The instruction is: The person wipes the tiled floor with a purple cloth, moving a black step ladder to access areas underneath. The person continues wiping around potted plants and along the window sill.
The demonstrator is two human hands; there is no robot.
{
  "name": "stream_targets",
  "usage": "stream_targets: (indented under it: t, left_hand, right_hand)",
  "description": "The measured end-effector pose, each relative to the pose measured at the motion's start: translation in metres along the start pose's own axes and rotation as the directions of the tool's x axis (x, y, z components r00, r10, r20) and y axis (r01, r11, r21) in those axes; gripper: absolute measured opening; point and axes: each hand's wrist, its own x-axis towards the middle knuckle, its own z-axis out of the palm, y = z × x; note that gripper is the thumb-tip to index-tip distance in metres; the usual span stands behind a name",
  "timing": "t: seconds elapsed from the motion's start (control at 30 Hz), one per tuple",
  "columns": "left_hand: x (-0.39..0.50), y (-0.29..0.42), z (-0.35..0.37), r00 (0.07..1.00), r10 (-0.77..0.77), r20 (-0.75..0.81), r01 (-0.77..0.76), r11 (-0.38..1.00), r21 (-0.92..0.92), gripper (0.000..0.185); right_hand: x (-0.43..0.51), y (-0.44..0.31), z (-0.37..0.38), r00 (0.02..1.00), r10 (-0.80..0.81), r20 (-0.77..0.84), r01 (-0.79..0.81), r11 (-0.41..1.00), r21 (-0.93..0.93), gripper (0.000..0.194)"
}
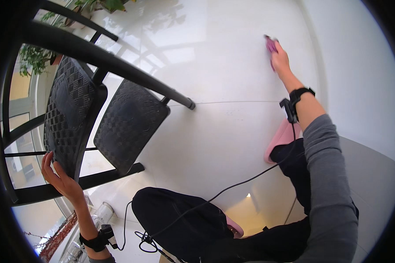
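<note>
My left hand [62, 184] is at the near end of the upper step [67, 111] of a black metal step ladder [108, 62]. Its fingers are apart and partly extended, and appear to rest against the step's edge. A lower textured step [131, 125] shows to the right of the upper one. Far out to the right, my right hand [280, 62] is closed around a small hand tool with pink-purple handles [270, 46]. The tool's dark tip points away from me over the pale floor; motion blur hides its exact kind.
Black straps with small devices circle both wrists, and a black cable [230, 189] runs across my knee. A white wall [358, 72] stands at right. Potted plants [36, 59] and windows are beyond the ladder. Clear plastic bottles [103, 212] stand at lower left. Pink slippers [279, 139] are on my feet.
</note>
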Motion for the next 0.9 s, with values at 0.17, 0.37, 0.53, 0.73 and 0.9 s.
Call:
stream_targets:
  t: [0.17, 0.37, 0.53, 0.73, 0.9]
  left_hand:
    - [0.002, 0.007, -0.004, 0.999, -0.030, 0.029, 0.031, 0.998, -0.049, 0.033]
    - [0.003, 0.008, -0.004, 0.997, -0.055, 0.050, 0.057, 0.997, -0.059, 0.032]
    - [0.003, 0.005, -0.003, 0.999, -0.029, 0.044, 0.031, 0.998, -0.051, 0.033]
    - [0.004, 0.007, -0.005, 0.998, 0.010, 0.061, -0.008, 1.000, -0.031, 0.034]
    - [0.005, 0.006, -0.003, 0.999, -0.007, 0.054, 0.008, 1.000, -0.011, 0.033]
  right_hand:
    - [-0.082, 0.061, 0.044, 0.925, -0.375, -0.064, 0.347, 0.901, -0.260, 0.045]
    - [-0.228, -0.005, 0.041, 0.821, -0.528, 0.218, 0.536, 0.844, 0.026, 0.038]
    - [-0.381, -0.060, 0.054, 0.590, -0.616, 0.522, 0.557, 0.779, 0.288, 0.036]
    - [-0.420, -0.134, 0.064, 0.251, -0.423, 0.871, -0.291, 0.825, 0.485, 0.049]
    - [-0.282, -0.124, 0.039, 0.034, -0.230, 0.973, -0.917, 0.379, 0.122, 0.052]
